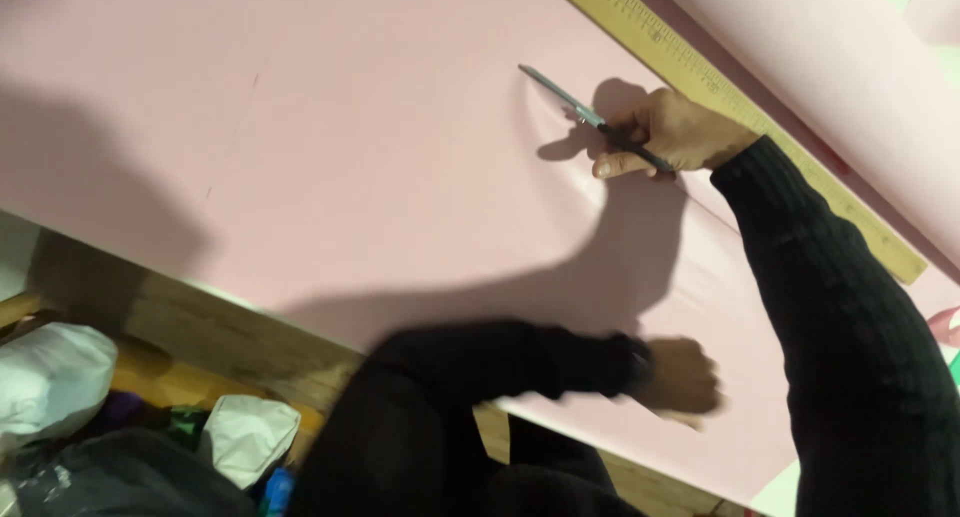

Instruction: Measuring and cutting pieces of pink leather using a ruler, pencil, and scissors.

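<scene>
1. Far left, below the edge of the wooden bench (250, 342), white plastic bags (50, 377) and dark bundles lie in a heap, untouched by either hand.
2. A large sheet of pink fabric (330, 147) is spread flat across the bench, covering almost all of it; a faint straight line or crease runs down its left part, where the material shows no cut.
3. Lower centre, the left hand (685, 377), blurred and in a black sleeve, presses down on the fabric near its front edge; the fingers seem curled, but whether they pinch the cloth cannot be told.
4. Upper centre, the right hand (675, 132) grips a pair of scissors (590, 117), closed around the handles, blades pointing up and left over the sheet.
5. Behind the scissors, towards the person, the fabric appears lifted and parted, suggesting that a cut is already under way; ahead of the blade tips a long uncut stretch remains.
6. Right, a long yellow wooden ruler (740, 107) lies diagonally along the far side of the fabric, just beside the right hand.
</scene>
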